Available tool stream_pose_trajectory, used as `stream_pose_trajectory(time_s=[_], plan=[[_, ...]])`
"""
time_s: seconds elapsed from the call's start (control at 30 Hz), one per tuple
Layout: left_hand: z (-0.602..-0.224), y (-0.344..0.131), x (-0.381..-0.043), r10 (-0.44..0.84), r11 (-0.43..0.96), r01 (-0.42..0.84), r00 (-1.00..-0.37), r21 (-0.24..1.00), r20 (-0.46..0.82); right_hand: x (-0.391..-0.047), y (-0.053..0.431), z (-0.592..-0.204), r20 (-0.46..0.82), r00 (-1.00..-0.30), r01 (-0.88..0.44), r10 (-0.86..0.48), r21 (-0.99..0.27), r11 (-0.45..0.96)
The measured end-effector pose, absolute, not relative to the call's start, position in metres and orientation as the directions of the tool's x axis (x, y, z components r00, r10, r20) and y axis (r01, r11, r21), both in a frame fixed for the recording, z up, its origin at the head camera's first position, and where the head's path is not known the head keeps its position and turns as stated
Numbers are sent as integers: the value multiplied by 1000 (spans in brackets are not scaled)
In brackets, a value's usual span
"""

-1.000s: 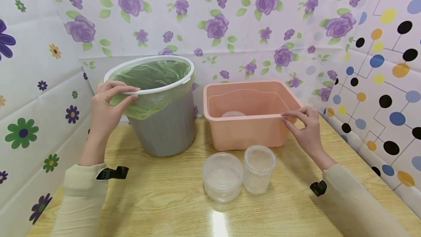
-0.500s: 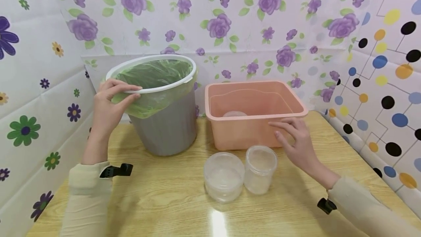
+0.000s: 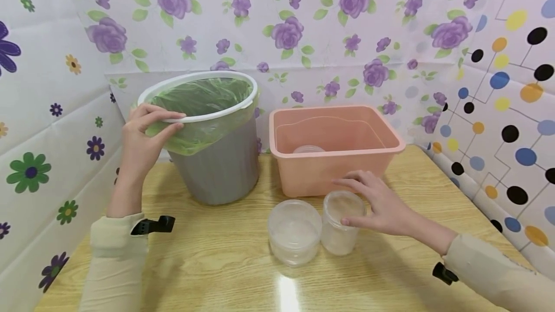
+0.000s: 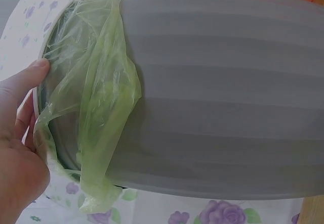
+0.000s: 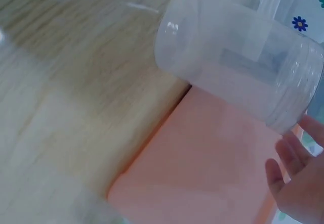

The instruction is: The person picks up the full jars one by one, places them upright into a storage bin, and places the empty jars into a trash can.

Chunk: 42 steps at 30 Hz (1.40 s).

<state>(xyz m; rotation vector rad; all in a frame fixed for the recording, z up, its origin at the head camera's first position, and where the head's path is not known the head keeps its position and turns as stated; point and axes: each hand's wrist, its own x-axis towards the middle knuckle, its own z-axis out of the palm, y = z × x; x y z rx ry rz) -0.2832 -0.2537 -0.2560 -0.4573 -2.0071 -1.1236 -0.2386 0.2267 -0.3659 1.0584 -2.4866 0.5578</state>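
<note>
My left hand (image 3: 143,141) pinches the white rim of a grey trash can (image 3: 221,172) lined with a green plastic bag (image 3: 197,138). In the left wrist view the thumb (image 4: 40,63) lies on the rim, the other fingers partly hidden behind it. My right hand (image 3: 383,206) is spread at the top of a tall clear plastic jar (image 3: 338,242), thumb on the near side and fingers toward the far side. From the right wrist, its fingertips appear right at the lid end of the jar. A shorter, wider clear jar (image 3: 294,240) stands beside the tall one.
Behind the jars stands a pink plastic tub (image 3: 321,175) with a clear round container (image 3: 309,149) inside. Everything rests on a wood-grain table (image 3: 208,259). Floral sheets (image 3: 243,28) hang at the back and left, a dotted one on the right.
My right hand has let go of the tub's front rim and moved down and left to the tall jar. The left hand keeps its place on the trash can rim.
</note>
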Motion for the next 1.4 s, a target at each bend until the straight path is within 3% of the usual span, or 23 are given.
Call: stream_pose_trajectory(time_s=[0.43, 0.83, 1.4], plan=[[-256, -253, -285, -69, 544, 624, -633, 561, 771, -244, 231, -346, 228, -649, -760, -726, -141, 635], [-256, -251, -284, -68, 548, 622, -633, 559, 771, -244, 228, -338, 158, -658, -753, -736, -139, 643], [-257, -255, -285, -73, 542, 628, -627, 558, 776, -247, 225, -314, 110, -613, -789, -782, -128, 601]])
